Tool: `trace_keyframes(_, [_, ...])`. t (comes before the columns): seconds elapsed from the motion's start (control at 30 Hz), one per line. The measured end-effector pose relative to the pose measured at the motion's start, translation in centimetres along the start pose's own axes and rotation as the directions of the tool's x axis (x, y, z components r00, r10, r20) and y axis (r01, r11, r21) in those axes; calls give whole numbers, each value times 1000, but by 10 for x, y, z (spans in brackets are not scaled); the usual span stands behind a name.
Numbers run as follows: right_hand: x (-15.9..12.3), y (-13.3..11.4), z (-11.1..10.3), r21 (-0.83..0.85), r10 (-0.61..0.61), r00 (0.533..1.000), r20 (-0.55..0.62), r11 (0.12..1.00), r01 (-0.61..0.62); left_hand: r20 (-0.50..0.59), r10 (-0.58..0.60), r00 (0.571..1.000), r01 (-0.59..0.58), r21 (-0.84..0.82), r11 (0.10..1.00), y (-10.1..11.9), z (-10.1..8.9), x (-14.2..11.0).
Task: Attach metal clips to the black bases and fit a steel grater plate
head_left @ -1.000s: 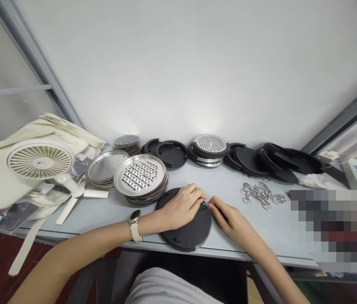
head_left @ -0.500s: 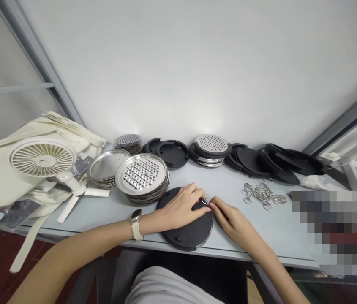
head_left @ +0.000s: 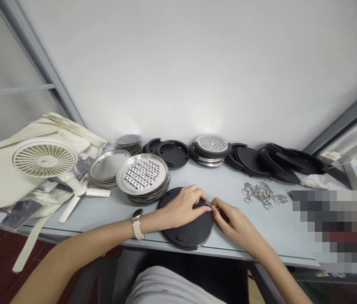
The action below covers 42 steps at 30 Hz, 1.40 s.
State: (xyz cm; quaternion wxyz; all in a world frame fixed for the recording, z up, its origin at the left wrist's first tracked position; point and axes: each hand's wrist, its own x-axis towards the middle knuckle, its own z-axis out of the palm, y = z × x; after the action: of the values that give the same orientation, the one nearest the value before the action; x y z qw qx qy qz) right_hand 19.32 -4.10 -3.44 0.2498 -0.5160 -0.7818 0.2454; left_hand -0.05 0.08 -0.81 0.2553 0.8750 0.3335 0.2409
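A black round disc [head_left: 191, 230] with a metal rim lies flat near the table's front edge. My left hand [head_left: 183, 207], with a watch on the wrist, rests on top of the disc, fingers curled toward its right rim. My right hand [head_left: 233, 223] meets it there, fingers pinched. Between the two hands sits a small metal ring clip [head_left: 208, 203] at the disc's edge, held by the fingertips of both hands.
A stack of perforated metal plates [head_left: 142, 175] and plain metal plates [head_left: 107, 166] stand left of the disc. Black discs [head_left: 254, 160] line the wall. Loose metal clips [head_left: 262, 194] lie at right. A white fan [head_left: 43, 160] and cloth bags fill the left end.
Both hands stay at the disc's right rim; the fingers have shifted slightly around the small clip. The view has drifted a little.
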Motion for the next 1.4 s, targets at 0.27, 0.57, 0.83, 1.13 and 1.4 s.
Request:
trace_keyframes(0.27, [-1,-1,0,-1,-11,999,-31,1000,11,8,-4,1000,4,-70,998,0,0,-1])
trace_keyframes(0.57, [-3,0,0,9,-2,1000,-11,1000,2,39,22,999,-16,-159,987,1,-3,-1])
trace_keyframes(0.83, [-2,0,1,3,-11,1000,-27,1000,11,38,29,999,-23,-142,990,1,-2,0])
trace_keyframes(1.13, [-3,0,1,-14,-20,999,-30,1000,19,32,35,999,-31,-130,991,1,-2,1])
trace_keyframes(1.4, [-2,-2,0,-1,-36,999,-20,999,36,6,33,999,-32,-120,992,-1,0,1])
